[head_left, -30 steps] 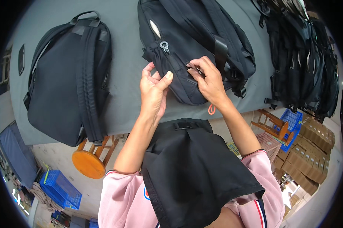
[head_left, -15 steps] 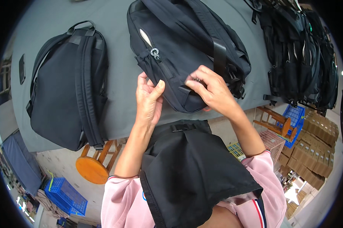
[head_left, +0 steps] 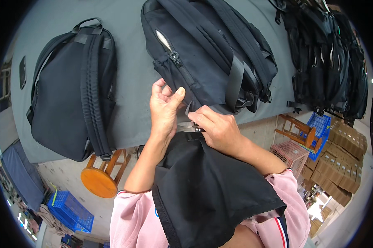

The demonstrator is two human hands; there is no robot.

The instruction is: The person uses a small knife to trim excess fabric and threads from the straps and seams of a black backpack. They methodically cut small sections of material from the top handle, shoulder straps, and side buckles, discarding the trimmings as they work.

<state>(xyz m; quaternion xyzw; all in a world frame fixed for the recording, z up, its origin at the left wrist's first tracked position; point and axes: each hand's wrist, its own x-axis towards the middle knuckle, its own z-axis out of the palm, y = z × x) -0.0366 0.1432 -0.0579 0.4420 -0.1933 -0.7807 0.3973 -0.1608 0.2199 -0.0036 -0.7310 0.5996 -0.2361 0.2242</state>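
A black backpack point(head_left: 194, 62) lies on its back panel's opposite side at the table's near edge, its straps upward and a slit of white showing at a part-open side zipper. My left hand point(head_left: 165, 108) pinches the lower side of this bag between thumb and fingers. In my right hand point(head_left: 219, 127), closed just beside it, is a small pair of metal thread snips point(head_left: 187, 127), the blades pointing left. Its thumb and forefinger are at the bag's bottom corner, by a thin narrow strip. The fingertips partly hide what they touch there.
A second black backpack point(head_left: 62, 95) lies at the left, with a phone point(head_left: 22, 72) beyond it. Several black bags point(head_left: 318, 62) are heaped at the right. Below the grey table point(head_left: 128, 82) stand wooden stools point(head_left: 99, 182), blue crates point(head_left: 73, 211) and stacked cartons point(head_left: 339, 153).
My right hand has moved down and left to the bag's bottom edge, and the snips now show in it. The backpack has shifted slightly right; my left hand still pinches it.
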